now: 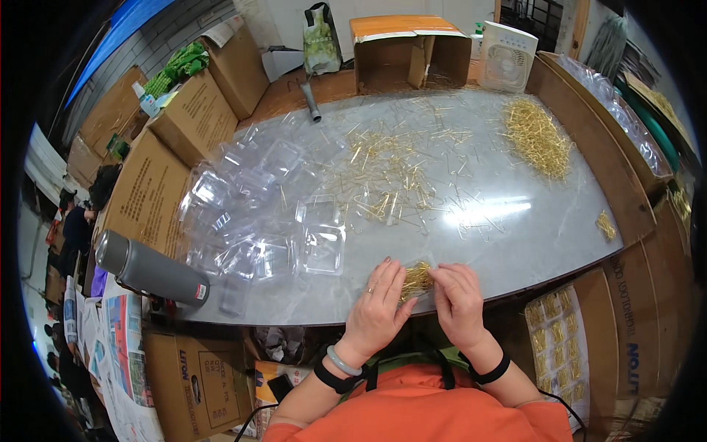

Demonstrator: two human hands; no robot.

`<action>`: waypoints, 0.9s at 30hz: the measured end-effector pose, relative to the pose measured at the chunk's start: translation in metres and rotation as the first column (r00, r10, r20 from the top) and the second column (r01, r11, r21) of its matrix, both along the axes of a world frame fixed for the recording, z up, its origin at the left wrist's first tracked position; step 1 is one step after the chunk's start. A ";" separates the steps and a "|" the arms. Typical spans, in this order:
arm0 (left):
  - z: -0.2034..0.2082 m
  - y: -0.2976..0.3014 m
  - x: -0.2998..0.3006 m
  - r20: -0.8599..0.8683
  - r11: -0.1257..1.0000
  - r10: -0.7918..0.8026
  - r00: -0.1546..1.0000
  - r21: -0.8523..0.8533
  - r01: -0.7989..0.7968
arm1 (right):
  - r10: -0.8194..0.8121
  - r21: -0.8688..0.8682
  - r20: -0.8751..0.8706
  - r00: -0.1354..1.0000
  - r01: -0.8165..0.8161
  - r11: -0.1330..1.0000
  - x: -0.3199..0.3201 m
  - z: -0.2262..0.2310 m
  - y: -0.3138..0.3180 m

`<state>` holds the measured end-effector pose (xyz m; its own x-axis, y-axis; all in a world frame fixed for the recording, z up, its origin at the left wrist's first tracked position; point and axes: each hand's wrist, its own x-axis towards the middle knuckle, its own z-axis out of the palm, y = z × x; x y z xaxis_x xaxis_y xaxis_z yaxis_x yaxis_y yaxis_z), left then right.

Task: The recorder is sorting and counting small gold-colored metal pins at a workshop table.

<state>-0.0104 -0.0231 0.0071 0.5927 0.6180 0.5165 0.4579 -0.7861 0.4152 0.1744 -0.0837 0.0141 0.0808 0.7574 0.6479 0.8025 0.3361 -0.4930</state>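
1. Left hand [377, 306] and right hand [458, 298] both pinch a bundle of thin gold pins [417, 280] at the near edge of the glossy grey worktop [515, 221].
2. Clear plastic trays [258, 214] lie heaped to the left, near a grey flask [151, 269].
3. Loose pins [387, 173] lie scattered beyond.

A grey flask [151, 269] lies at the left edge of the grey table [515, 236], beside stacked cardboard boxes [158, 173]. At the far end stand an open cardboard box [409, 55], a white fan [508, 55] and a green bag [322, 40].
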 end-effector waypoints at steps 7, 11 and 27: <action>0.002 -0.003 -0.007 0.114 0.984 -0.052 0.992 -0.165 0.071 | 0.219 -0.299 0.318 0.922 -0.121 0.947 0.005 0.013 0.002; 0.008 0.001 -0.020 0.264 0.932 -0.143 0.954 -0.289 0.220 | 0.194 -0.337 0.413 0.890 -0.048 0.940 0.001 0.013 -0.001; -0.013 0.005 -0.025 0.483 0.880 -0.005 0.876 -0.413 0.233 | -0.069 -0.199 0.511 0.857 0.196 0.960 -0.007 0.004 -0.014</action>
<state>-0.0358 -0.0179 -0.0064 0.4443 0.7862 0.4296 0.0424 -0.4974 0.8665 0.1678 -0.0978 0.0182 -0.0915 0.8971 0.4322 0.9886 0.1340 -0.0688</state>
